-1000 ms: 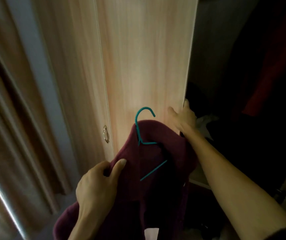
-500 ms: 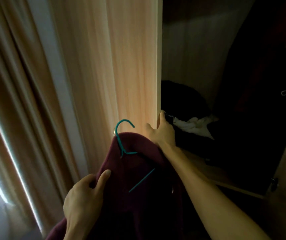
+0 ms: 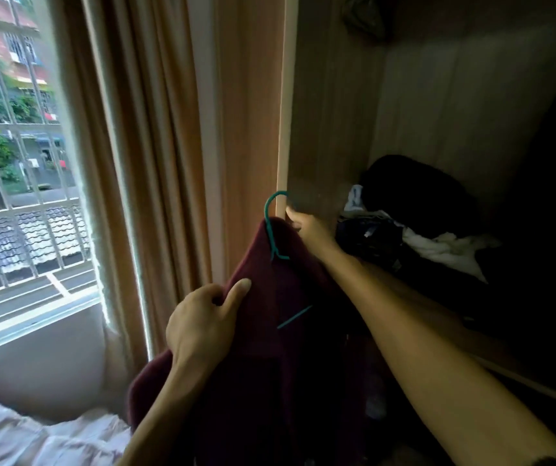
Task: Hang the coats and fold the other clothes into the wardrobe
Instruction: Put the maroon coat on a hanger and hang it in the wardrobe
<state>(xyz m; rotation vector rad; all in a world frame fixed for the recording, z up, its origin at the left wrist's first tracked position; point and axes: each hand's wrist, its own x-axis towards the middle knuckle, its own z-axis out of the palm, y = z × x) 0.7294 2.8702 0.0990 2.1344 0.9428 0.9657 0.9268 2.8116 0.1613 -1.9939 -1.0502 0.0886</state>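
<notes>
My left fingers were curled into a fold of the coat at lower centre, thumb pressed flat on its front. The coat hung with its long axis close to upright, running from the middle of the frame down to the bottom edge. It sat on a hanger whose hook pointed up and curved over to the right, touching the door edge; one slanted bar showed lower down against the cloth. My right fingers gripped that door edge just beside the hook, most of them hidden behind it. A clothes pile lay on the shelf at right. The curtain and window filled the left.
</notes>
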